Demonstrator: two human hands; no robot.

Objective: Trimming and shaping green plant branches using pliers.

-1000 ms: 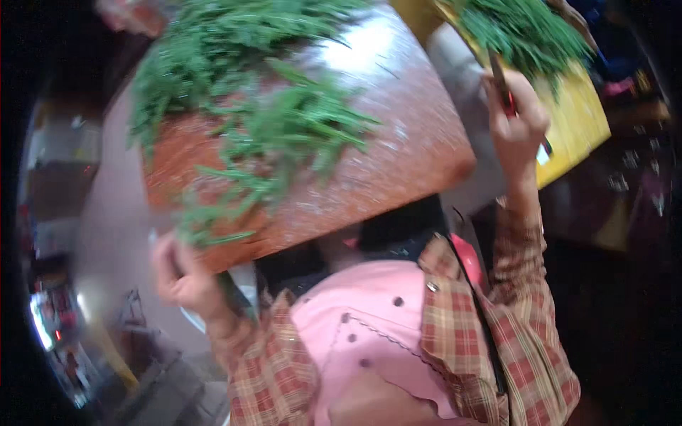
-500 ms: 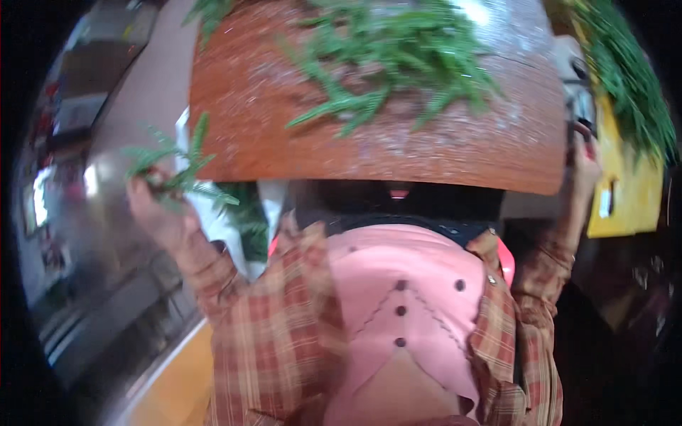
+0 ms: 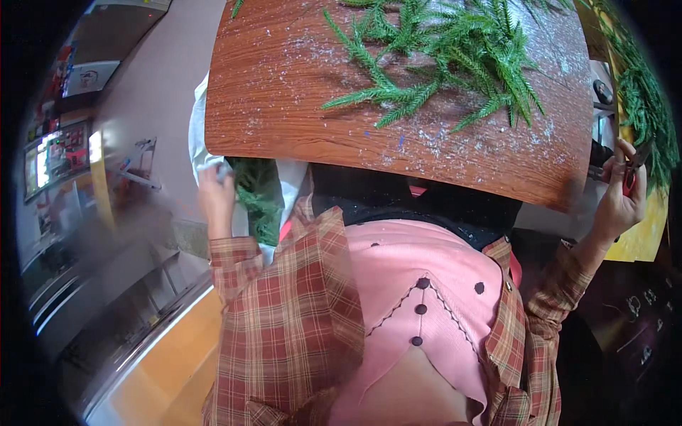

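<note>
My left hand [image 3: 216,199] is at the rim of a white bag [image 3: 199,135] beside the table's left corner, its curled fingers closed on the bag's edge. Green artificial pine sprigs [image 3: 261,206] fill the opening of that bag. Off the right side of the table, my right hand [image 3: 619,199] grips a pair of pliers [image 3: 631,179] with red handles, the dark jaws pointing upward. More artificial pine sprigs [image 3: 462,60] lie in a loose heap on the brown wooden table [image 3: 277,99].
White flecks are scattered over the tabletop. At the far right, a thick bundle of long green branches [image 3: 643,99] lies over a yellow surface [image 3: 643,238]. An orange surface with a pale edge [image 3: 170,362] is at lower left. Dark furniture stands along the left.
The green sprig in my left hand has left it, and that hand has moved right to the bag's rim. My right hand has swung outward, bringing the pliers into plainer sight.
</note>
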